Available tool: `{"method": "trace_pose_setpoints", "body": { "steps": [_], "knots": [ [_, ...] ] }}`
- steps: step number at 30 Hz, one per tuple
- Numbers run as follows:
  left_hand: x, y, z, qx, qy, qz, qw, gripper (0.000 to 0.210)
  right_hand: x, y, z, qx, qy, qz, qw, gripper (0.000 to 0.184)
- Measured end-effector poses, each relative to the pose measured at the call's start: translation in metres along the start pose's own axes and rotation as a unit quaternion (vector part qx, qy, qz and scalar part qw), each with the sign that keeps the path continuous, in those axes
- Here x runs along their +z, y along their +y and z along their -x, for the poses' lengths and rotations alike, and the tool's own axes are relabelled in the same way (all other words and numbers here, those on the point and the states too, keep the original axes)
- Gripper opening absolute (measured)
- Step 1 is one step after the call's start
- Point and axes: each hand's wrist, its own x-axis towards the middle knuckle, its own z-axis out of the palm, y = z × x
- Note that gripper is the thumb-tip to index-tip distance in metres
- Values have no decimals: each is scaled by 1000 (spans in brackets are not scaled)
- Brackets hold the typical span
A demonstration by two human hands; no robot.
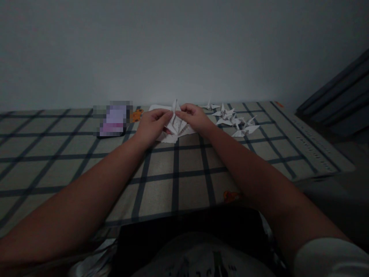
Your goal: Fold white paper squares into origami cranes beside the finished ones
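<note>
A partly folded piece of white paper (177, 124) stands between my hands, with a narrow point sticking up. My left hand (154, 125) pinches its left side between thumb and fingers. On the right side, the thumb and fingers of my right hand (195, 117) are closed on the same folded paper. Beneath it lie flat white paper sheets (167, 137), partly hidden by my hands. To the right, several folded paper cranes (227, 115) rest in a loose group on the checked cloth (188, 184).
A phone (115, 119) with a lit, blurred screen is propped at the left near the pale wall (184, 50). The cloth-covered surface ends at the right, where dark folded fabric (343, 92) hangs. My lap is at the near edge.
</note>
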Motion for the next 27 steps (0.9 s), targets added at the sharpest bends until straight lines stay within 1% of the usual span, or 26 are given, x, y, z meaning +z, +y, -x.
{"method": "trace_pose_setpoints", "body": {
  "steps": [4,6,10,13,19,23,27],
  "knots": [
    [-1,-2,0,-2,-25,-18,1000,31,-1,-3,1,0,18,-11,1000,25],
    [-1,-3,1,-2,-28,-29,999,29,-2,-3,2,2,15,-9,1000,28],
    [0,-2,2,-15,-31,-17,999,29,-4,-2,2,-5,11,-7,1000,36],
    [0,1,4,-28,-45,-15,999,29,-4,-2,2,-5,16,6,1000,38],
    [1,4,6,-48,-64,-8,997,26,-2,-4,3,-10,7,12,1000,39],
    [1,3,6,-43,-74,-10,996,28,-2,-3,2,-18,18,26,999,41],
    [1,3,5,-47,-75,-2,996,28,-3,-1,1,-16,-3,10,1000,39]
  ]
}}
